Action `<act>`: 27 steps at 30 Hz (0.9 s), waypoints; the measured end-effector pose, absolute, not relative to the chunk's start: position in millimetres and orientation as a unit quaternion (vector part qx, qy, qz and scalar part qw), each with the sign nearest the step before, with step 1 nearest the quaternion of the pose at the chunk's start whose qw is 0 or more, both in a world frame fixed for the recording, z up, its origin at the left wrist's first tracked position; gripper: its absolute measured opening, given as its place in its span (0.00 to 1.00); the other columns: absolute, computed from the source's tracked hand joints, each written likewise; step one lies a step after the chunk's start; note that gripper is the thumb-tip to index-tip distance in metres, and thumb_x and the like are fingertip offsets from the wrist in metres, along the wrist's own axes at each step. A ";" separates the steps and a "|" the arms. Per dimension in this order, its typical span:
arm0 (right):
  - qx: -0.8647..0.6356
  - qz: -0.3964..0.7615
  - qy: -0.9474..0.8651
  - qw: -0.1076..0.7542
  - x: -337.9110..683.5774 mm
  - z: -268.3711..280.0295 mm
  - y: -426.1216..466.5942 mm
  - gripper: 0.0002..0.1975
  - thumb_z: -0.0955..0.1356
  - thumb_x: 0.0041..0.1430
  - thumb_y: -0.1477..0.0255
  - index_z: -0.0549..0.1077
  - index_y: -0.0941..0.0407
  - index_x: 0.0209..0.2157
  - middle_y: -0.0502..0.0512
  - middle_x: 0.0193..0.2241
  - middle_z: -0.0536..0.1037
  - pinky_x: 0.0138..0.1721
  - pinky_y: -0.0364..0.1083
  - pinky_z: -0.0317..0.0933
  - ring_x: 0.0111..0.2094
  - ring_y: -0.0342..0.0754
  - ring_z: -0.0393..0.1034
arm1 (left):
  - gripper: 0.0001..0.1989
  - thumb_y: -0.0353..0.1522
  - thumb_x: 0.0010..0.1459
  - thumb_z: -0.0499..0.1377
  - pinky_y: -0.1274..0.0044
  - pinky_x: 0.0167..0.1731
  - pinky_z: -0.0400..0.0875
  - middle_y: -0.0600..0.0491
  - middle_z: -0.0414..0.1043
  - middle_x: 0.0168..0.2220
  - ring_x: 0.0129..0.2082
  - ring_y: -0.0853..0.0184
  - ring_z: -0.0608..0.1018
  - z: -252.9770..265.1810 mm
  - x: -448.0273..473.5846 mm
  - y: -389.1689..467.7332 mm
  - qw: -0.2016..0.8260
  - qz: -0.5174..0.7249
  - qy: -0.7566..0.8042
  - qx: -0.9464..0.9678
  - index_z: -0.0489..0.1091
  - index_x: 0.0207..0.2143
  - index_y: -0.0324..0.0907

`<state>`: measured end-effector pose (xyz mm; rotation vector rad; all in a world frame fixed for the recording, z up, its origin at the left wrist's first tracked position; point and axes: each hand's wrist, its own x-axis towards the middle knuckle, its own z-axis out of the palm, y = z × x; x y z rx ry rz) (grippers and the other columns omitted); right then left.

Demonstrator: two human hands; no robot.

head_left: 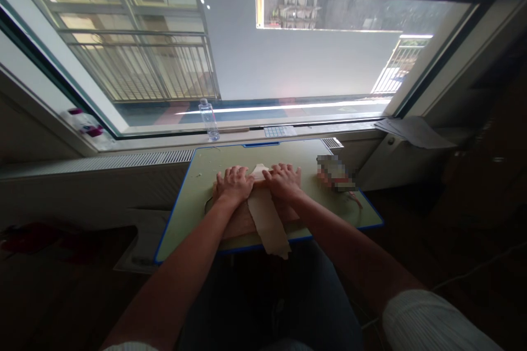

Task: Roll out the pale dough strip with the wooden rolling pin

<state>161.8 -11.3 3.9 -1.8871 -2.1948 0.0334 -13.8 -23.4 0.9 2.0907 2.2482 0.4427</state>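
A long pale strip of dough lies over a brown wooden board, its torn near end hanging past the table edge. Across the strip runs a wooden rolling pin, mostly covered by my hands. My left hand presses on its left part, fingers bent over the top. On the right part rests my right hand, likewise palm down with fingers curved over. Both thumbs point inward toward the dough. The far end of the strip shows just beyond the pin.
The board sits on a small green table with a blue rim. A pixelated object lies on its right side. A clear bottle, a purple-capped bottle and papers stand or lie along the windowsill.
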 end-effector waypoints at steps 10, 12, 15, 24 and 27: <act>-0.667 0.092 -0.734 0.092 159.3 10.1 44.2 0.33 0.61 0.69 0.43 0.74 0.47 0.63 0.63 0.67 0.72 0.66 0.67 0.51 0.66 0.64 0.63 | 0.27 0.47 0.69 0.48 0.51 0.68 0.57 0.47 0.66 0.71 0.69 0.49 0.66 10.1 -18.0 30.6 0.063 0.087 0.733 0.672 0.69 0.66 0.54; -0.667 0.108 -0.733 0.084 158.9 10.8 55.6 0.35 0.62 0.68 0.42 0.74 0.49 0.64 0.65 0.67 0.72 0.66 0.68 0.51 0.66 0.66 0.63 | 0.29 0.48 0.68 0.49 0.51 0.68 0.59 0.46 0.65 0.71 0.69 0.48 0.66 11.4 -19.4 40.8 0.071 0.078 0.732 0.673 0.69 0.66 0.52; -0.670 0.122 -0.728 0.080 158.0 10.7 71.3 0.37 0.62 0.67 0.43 0.72 0.52 0.66 0.68 0.67 0.71 0.66 0.68 0.51 0.66 0.67 0.62 | 0.30 0.48 0.67 0.49 0.51 0.66 0.62 0.44 0.66 0.70 0.68 0.47 0.67 12.3 -21.1 55.3 0.074 0.070 0.727 0.679 0.69 0.66 0.50; -0.669 0.116 -0.728 0.092 155.2 11.6 88.6 0.41 0.61 0.65 0.40 0.72 0.57 0.65 0.70 0.65 0.72 0.66 0.67 0.51 0.66 0.68 0.61 | 0.30 0.48 0.67 0.48 0.52 0.64 0.64 0.42 0.68 0.68 0.66 0.46 0.69 13.8 -21.7 75.0 0.078 0.062 0.730 0.676 0.70 0.65 0.49; -0.669 0.111 -0.728 0.101 155.4 11.4 84.7 0.41 0.62 0.65 0.41 0.72 0.57 0.65 0.70 0.65 0.72 0.66 0.67 0.51 0.66 0.68 0.61 | 0.30 0.48 0.67 0.48 0.52 0.65 0.64 0.43 0.67 0.68 0.66 0.46 0.69 13.3 -21.1 71.7 0.074 0.063 0.729 0.678 0.71 0.65 0.49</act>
